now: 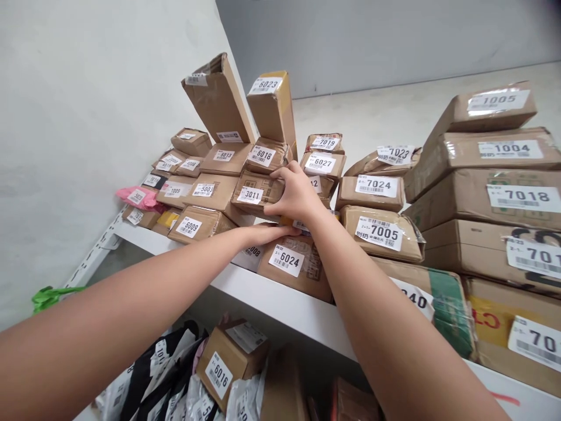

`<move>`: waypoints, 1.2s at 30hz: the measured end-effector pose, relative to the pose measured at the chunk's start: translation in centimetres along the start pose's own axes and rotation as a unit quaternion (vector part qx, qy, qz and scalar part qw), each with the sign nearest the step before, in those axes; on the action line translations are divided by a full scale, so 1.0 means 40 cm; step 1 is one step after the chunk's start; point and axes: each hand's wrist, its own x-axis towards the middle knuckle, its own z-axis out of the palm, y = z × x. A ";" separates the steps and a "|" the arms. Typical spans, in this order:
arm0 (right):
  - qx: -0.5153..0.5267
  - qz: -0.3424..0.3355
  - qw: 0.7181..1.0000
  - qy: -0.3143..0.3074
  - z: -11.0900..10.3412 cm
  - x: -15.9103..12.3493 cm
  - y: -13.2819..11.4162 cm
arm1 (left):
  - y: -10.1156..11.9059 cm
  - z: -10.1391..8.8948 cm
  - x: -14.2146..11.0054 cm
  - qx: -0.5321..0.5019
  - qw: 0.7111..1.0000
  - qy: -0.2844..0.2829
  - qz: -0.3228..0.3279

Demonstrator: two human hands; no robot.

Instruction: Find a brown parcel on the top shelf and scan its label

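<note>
My right hand [293, 192] grips the right end of a cardboard box labelled 3011 [268, 190], fingers over its top edge and thumb at its lower edge. This box is tilted, and a box labelled 6018 [278, 151] rests on top of it. Lower down, my left hand [274, 233] lies flat with its fingers stretched out, just above the box labelled 6024 [313, 264]. Its fingertips reach the bottom edge of a small parcel with yellow on it [287, 221], which is mostly hidden behind my right wrist.
Stacked parcels line a white shelf [280, 307]. A tall box labelled 6023 [268, 105] stands above box 6018. Taller stacks with box 7018 [464, 199] rise at right. Below are bagged parcels and a box labelled 6016 [236, 356]. A wall [87, 76] bounds the left.
</note>
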 end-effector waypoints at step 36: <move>-0.059 -0.003 0.998 -0.034 0.010 -0.057 -0.038 | -0.084 0.000 -0.142 0.366 0.918 0.149 -0.016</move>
